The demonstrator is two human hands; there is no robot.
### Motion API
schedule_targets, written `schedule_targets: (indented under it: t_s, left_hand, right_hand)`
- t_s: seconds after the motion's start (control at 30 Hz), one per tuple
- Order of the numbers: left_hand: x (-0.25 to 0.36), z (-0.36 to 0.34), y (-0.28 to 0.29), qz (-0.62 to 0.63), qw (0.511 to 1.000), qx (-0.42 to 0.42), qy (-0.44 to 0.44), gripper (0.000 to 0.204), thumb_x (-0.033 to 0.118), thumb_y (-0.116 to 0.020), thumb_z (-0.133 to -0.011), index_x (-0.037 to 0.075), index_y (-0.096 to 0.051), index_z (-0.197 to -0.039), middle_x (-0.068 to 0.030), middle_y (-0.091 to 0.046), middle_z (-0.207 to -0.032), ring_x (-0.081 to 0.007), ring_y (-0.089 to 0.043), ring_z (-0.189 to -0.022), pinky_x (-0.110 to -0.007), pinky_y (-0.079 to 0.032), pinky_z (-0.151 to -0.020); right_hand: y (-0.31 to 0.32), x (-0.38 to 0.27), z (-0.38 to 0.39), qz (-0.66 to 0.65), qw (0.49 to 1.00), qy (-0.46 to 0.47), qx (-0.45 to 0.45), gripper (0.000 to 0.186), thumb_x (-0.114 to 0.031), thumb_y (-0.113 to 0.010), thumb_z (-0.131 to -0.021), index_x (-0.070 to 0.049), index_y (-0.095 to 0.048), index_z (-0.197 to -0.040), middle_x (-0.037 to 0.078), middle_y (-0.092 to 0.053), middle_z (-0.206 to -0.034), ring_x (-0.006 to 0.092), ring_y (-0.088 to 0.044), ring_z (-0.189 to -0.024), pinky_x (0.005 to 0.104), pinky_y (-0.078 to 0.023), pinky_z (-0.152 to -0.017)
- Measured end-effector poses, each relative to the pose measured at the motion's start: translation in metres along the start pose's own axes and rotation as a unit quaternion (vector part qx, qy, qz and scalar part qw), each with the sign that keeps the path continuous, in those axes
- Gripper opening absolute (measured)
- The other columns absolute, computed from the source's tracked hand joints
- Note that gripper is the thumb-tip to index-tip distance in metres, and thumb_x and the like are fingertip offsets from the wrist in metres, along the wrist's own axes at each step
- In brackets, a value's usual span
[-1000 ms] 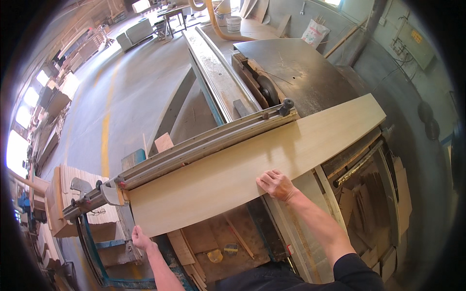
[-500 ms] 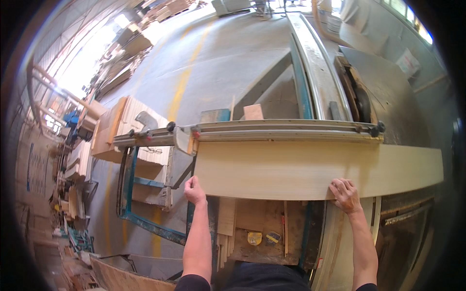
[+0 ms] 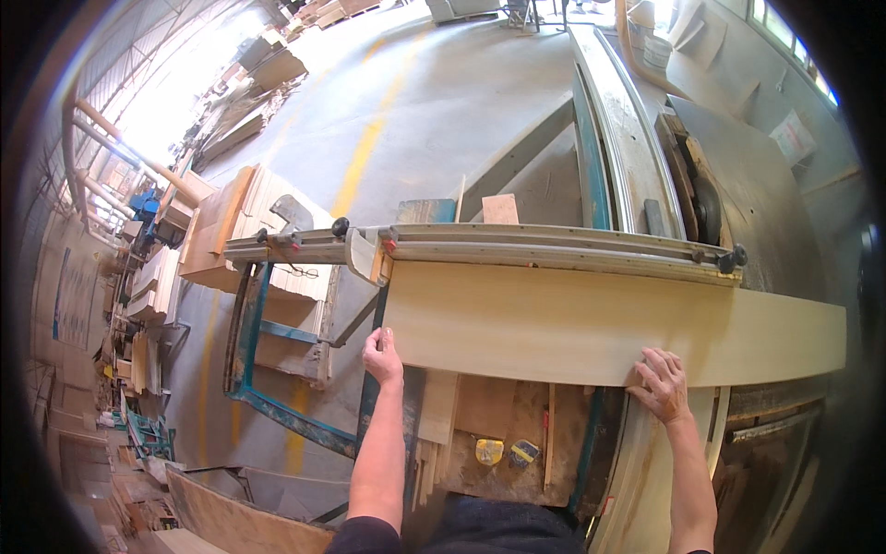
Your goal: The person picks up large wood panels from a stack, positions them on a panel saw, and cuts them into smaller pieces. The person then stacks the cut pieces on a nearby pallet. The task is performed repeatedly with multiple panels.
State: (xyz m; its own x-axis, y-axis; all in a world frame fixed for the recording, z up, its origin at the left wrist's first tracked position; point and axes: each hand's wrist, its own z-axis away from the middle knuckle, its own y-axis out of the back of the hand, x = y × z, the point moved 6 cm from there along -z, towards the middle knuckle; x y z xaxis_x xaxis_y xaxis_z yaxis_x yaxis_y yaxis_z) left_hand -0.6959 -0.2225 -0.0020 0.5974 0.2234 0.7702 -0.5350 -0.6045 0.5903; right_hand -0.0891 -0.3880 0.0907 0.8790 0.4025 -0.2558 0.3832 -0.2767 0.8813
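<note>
A long pale wooden board (image 3: 554,323) lies crosswise on the saw table, its far edge along a metal crosscut fence (image 3: 544,242) with a flip stop (image 3: 363,254) at its left end. My left hand (image 3: 383,354) is closed on the board's near left corner, and my right hand (image 3: 660,379) grips the near edge right of centre, fingers curled on it. Below the board, two yellow tape measures (image 3: 489,452) and a thin stick rest on a wooden shelf.
The sliding rail (image 3: 628,138) runs away from me beside the saw blade (image 3: 706,208) and steel table (image 3: 766,222). A stack of panels (image 3: 221,222) stands at left by a teal frame (image 3: 245,360). Wood piles line the left side; a hose and bucket (image 3: 657,51) are at back right.
My view has swung left, so the fence and board now appear level. Both hands stay on the board's near edge, which still lies along the fence.
</note>
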Motion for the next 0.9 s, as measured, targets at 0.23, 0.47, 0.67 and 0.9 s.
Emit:
schedule_targets:
  t_s: [0.23,0.47,0.67,0.9]
  left_hand:
    - [0.035,0.1,0.035,0.094,0.981,-0.096,0.139,0.051,0.027,-0.077,-0.1,-0.009,-0.063,-0.134,-0.0189,-0.072,-0.126,-0.0281,-0.069,-0.113,-0.037,-0.054,-0.1]
    - [0.077,0.171,-0.015,0.318,0.894,-0.223,0.222,0.05,0.014,-0.069,-0.104,-0.015,-0.052,-0.141,-0.0211,-0.07,-0.129,-0.0248,-0.068,-0.118,-0.034,-0.054,-0.099]
    - [0.109,0.155,-0.029,0.316,0.875,-0.188,0.315,0.022,0.01,-0.07,-0.104,0.009,-0.056,-0.086,-0.0042,-0.064,-0.094,-0.0109,-0.059,-0.081,-0.031,-0.049,-0.072]
    - [0.091,0.159,-0.022,0.28,0.887,-0.248,0.273,0.023,0.015,-0.074,-0.102,0.002,-0.058,-0.092,0.0001,-0.059,-0.083,-0.0085,-0.054,-0.072,-0.028,-0.044,-0.062]
  right_hand:
    - [-0.021,0.005,0.035,0.044,0.995,-0.051,0.069,0.049,-0.043,-0.08,-0.089,-0.009,-0.07,-0.122,0.017,-0.063,-0.144,0.0391,-0.06,-0.13,0.0533,-0.047,-0.108]
    - [-0.014,-0.006,0.025,0.042,0.992,-0.058,0.107,0.051,-0.046,-0.079,-0.089,-0.009,-0.07,-0.122,0.017,-0.062,-0.145,0.0395,-0.059,-0.133,0.054,-0.044,-0.111]
    - [-0.015,-0.002,0.025,0.033,0.993,-0.062,0.099,0.053,-0.05,-0.078,-0.089,-0.008,-0.07,-0.121,0.018,-0.063,-0.144,0.0399,-0.059,-0.133,0.0542,-0.045,-0.111]
    - [-0.019,-0.009,0.021,0.054,0.993,-0.051,0.091,0.057,-0.05,-0.082,-0.085,-0.006,-0.069,-0.12,0.019,-0.063,-0.143,0.0413,-0.058,-0.133,0.0552,-0.044,-0.112]
